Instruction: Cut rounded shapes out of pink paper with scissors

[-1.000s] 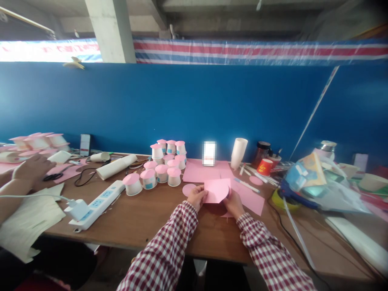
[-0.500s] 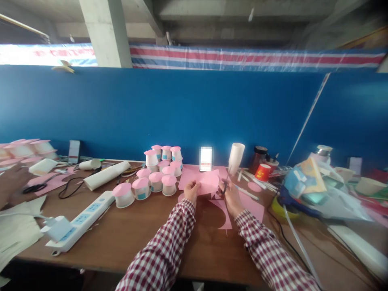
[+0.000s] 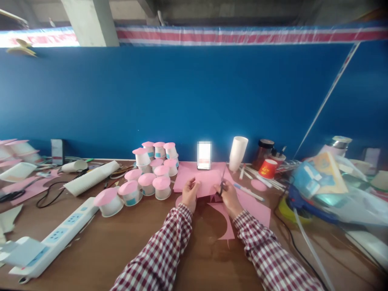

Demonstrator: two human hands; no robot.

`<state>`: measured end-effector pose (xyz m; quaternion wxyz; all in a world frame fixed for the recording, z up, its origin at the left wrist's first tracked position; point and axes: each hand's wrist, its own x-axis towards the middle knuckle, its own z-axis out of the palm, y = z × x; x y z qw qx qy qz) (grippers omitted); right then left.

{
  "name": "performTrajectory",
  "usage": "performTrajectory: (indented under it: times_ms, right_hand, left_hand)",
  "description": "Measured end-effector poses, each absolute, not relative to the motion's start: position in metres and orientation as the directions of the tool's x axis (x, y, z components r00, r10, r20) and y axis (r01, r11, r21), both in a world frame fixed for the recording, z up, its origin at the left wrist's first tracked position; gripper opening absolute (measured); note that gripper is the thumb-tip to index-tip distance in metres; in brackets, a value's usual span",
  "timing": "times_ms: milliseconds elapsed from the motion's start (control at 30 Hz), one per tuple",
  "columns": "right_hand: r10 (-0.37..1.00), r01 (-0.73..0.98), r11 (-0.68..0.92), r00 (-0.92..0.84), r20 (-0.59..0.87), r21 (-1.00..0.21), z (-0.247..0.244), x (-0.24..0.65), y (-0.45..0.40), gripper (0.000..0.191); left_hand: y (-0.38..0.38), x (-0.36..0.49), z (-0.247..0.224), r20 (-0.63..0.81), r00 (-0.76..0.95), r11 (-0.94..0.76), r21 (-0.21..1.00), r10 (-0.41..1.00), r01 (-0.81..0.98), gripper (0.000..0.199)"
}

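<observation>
Between my two hands is a piece of pink paper (image 3: pixel 209 182), raised over the table. My left hand (image 3: pixel 190 192) is closed on its left edge. My right hand (image 3: pixel 228 195) is closed round dark scissors (image 3: pixel 222 184), whose blades point up at the paper's right side. A larger pink sheet (image 3: pixel 182 178) lies behind, under a propped phone (image 3: pixel 204 155). Below my right hand lies a pink offcut with a curved edge (image 3: pixel 228 226).
White cups with pink paper tops (image 3: pixel 161 188) stand left of my hands. A power strip (image 3: pixel 60 236) lies front left. On the right are a tall white cup stack (image 3: pixel 238 153), a red cup (image 3: pixel 268 168), a pen (image 3: pixel 250 192) and a bag-topped yellow-blue container (image 3: pixel 294 208).
The view has tilted down and come closer to the table. My right fingers have moved onto the paper's right edge beside the scissors.
</observation>
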<state>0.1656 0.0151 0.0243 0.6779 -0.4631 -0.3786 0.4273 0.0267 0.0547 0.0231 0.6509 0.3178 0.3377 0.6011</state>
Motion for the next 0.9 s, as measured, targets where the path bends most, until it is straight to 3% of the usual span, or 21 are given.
performTrajectory:
  times_ms: [100,200,733,900]
  right_hand:
    - [0.915,-0.373,0.192,0.403,0.028,-0.908,0.023,0.161,0.014,0.039]
    - [0.895,-0.463,0.202,0.445,-0.029,-0.863,0.025,0.155,0.012,0.035]
    - [0.925,-0.423,0.201,0.378,0.029,-0.884,0.033,0.146,0.002,0.038]
    - [0.913,-0.433,0.218,0.407,0.025,-0.875,0.035,0.147,0.000,0.033]
  left_hand:
    - [0.042,0.029,0.033,-0.042,0.223,0.182,0.731,0.974,-0.657,0.041]
    - [0.032,0.035,0.034,-0.056,0.280,0.239,0.698,0.958,-0.675,0.038]
    - [0.030,0.032,0.033,-0.208,0.132,0.246,0.804,0.969,-0.541,0.033]
    - [0.031,0.031,0.030,-0.234,0.127,0.263,0.766,0.964,-0.587,0.032]
